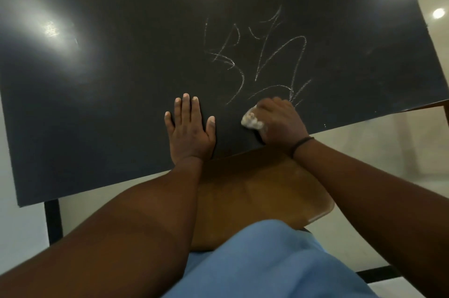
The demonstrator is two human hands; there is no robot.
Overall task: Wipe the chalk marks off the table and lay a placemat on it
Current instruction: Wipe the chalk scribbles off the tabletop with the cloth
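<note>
Fingers of our right hand (pixel 279 122) curl around white cloth (pixel 251 122) on near chalk marks (pixel 264 59); left hand (pixel 189 127) pressed flat, fingers spread wide, on dark table (pixel 109 103).

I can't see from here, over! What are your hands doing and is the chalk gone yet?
Left hand flat on table. Right hand gripping white cloth. Chalk marks mostly still there. No placemat in view.

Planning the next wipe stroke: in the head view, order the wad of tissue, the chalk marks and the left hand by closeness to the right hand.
1. Wad of tissue: gripped under the right hand.
2. Chalk marks: just beyond the knuckles.
3. Left hand: flat on the table, to the left.
</note>
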